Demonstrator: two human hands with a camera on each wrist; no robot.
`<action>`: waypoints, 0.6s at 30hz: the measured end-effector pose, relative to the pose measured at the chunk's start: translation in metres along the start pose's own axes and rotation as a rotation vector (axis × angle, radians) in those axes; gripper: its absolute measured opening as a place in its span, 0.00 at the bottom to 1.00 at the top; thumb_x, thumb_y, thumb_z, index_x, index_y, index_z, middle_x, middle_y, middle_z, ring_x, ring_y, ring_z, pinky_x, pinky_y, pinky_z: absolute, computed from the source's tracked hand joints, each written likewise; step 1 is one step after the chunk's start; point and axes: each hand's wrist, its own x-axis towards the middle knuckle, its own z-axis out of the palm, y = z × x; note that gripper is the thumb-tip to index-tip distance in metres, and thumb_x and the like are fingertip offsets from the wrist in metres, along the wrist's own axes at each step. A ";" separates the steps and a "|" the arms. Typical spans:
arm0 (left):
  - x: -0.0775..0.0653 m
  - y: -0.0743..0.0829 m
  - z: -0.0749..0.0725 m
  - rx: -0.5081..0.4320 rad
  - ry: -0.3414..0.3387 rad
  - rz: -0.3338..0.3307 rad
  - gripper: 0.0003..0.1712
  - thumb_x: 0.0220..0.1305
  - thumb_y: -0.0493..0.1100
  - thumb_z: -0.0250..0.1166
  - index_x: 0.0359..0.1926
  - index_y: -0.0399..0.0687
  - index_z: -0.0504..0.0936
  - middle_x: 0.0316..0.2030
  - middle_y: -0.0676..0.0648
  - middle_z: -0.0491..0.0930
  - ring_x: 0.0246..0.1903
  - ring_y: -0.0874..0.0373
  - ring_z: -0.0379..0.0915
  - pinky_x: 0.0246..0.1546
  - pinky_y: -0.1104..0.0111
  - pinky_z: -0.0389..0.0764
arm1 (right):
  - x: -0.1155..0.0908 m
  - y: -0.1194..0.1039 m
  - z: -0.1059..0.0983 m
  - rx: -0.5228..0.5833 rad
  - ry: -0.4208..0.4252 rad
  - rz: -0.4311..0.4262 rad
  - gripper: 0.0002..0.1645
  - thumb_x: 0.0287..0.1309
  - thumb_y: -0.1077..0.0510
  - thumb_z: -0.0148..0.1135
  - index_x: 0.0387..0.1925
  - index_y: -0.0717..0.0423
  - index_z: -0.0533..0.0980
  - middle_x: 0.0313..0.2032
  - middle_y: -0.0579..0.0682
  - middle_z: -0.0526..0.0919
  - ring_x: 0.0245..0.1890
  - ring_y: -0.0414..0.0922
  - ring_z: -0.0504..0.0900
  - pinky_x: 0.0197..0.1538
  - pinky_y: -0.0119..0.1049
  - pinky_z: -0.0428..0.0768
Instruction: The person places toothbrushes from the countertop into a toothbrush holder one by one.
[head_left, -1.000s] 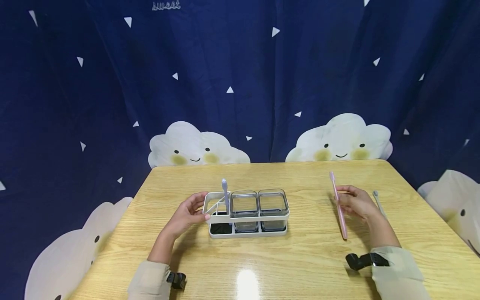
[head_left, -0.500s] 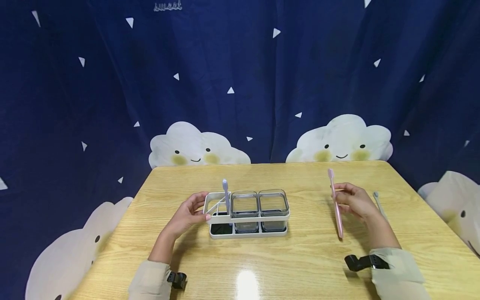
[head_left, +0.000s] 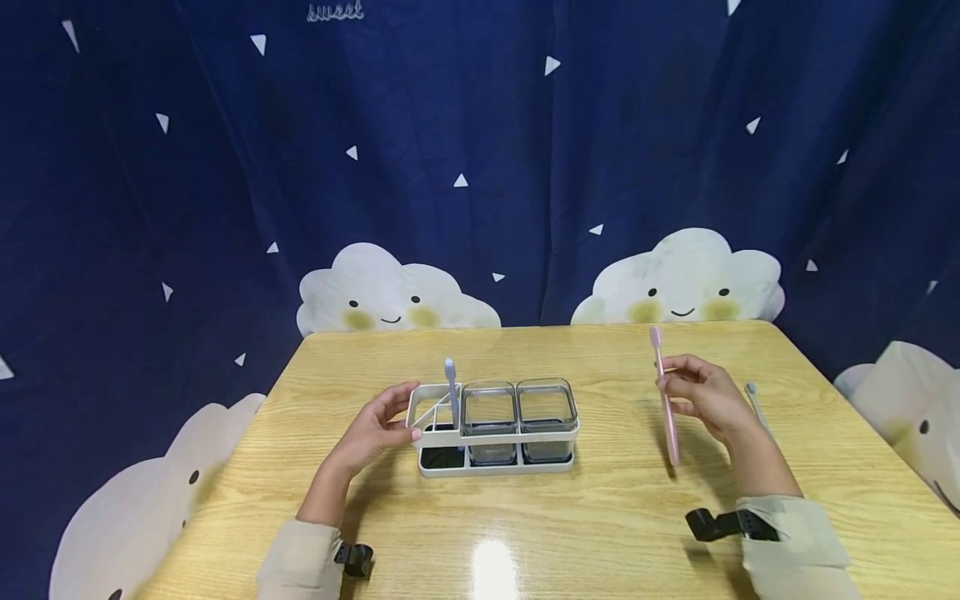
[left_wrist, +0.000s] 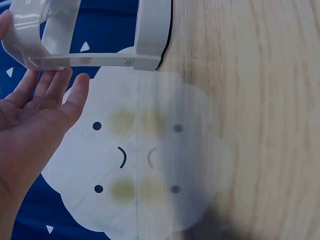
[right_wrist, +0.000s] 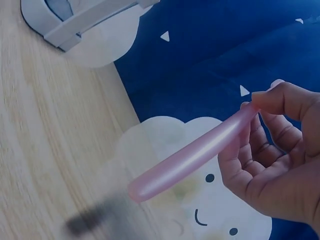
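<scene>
On the table a white toothbrush holder [head_left: 495, 471] carries two clear square cups, the left cup [head_left: 489, 408] and the right cup [head_left: 546, 408]. A lavender toothbrush [head_left: 452, 387] stands upright in its divided left section. My left hand [head_left: 375, 429] holds the holder's left end, thumb at the front rail and fingers around the far side. In the left wrist view those fingertips [left_wrist: 62, 77] meet the rail. My right hand [head_left: 701, 396] pinches a pink toothbrush [head_left: 667, 417] between thumb and fingers, head up, handle end pointing down over the table. In the right wrist view its handle [right_wrist: 190, 155] slants downward.
A pale toothbrush [head_left: 756, 404] lies on the wooden table [head_left: 600, 533], partly hidden behind my right wrist. Behind the table hangs a dark blue curtain [head_left: 450, 108] with white triangles and cloud shapes.
My right hand has lifted the pink toothbrush and shifted slightly left, turning it a little more upright. The left hand and the holder have stayed in place.
</scene>
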 end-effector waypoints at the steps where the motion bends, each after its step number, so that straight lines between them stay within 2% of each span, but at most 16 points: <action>1: 0.000 0.000 0.000 0.000 0.000 0.001 0.41 0.49 0.28 0.69 0.64 0.36 0.63 0.57 0.30 0.66 0.57 0.32 0.58 0.50 0.66 0.72 | 0.000 -0.001 0.001 0.008 -0.001 -0.004 0.11 0.59 0.68 0.56 0.44 0.58 0.74 0.32 0.47 0.78 0.32 0.39 0.78 0.32 0.35 0.80; 7: 0.000 0.000 0.000 -0.007 0.011 0.005 0.40 0.48 0.29 0.70 0.62 0.35 0.64 0.56 0.29 0.66 0.58 0.32 0.57 0.50 0.65 0.71 | -0.002 -0.008 0.006 0.055 -0.008 -0.019 0.10 0.58 0.70 0.56 0.42 0.58 0.75 0.31 0.46 0.78 0.32 0.40 0.78 0.33 0.35 0.80; 11: 0.000 0.000 0.001 -0.035 0.010 0.025 0.40 0.48 0.27 0.69 0.63 0.33 0.63 0.57 0.30 0.66 0.58 0.31 0.56 0.51 0.65 0.71 | -0.002 -0.014 0.010 0.040 -0.015 -0.035 0.09 0.59 0.69 0.56 0.41 0.59 0.75 0.34 0.47 0.77 0.34 0.40 0.78 0.35 0.36 0.80; 15: 0.001 -0.002 0.002 -0.061 -0.002 0.033 0.41 0.48 0.25 0.68 0.63 0.30 0.60 0.57 0.27 0.65 0.56 0.31 0.59 0.49 0.66 0.72 | -0.002 -0.020 0.014 0.029 -0.015 -0.043 0.08 0.59 0.69 0.56 0.39 0.58 0.75 0.35 0.46 0.77 0.35 0.41 0.77 0.36 0.37 0.80; 18: 0.001 -0.003 0.001 -0.056 -0.003 0.029 0.40 0.47 0.25 0.68 0.62 0.31 0.60 0.57 0.27 0.65 0.55 0.32 0.61 0.48 0.67 0.72 | -0.001 -0.024 0.018 0.030 -0.007 -0.054 0.06 0.59 0.68 0.57 0.39 0.61 0.74 0.35 0.48 0.76 0.35 0.42 0.77 0.36 0.37 0.80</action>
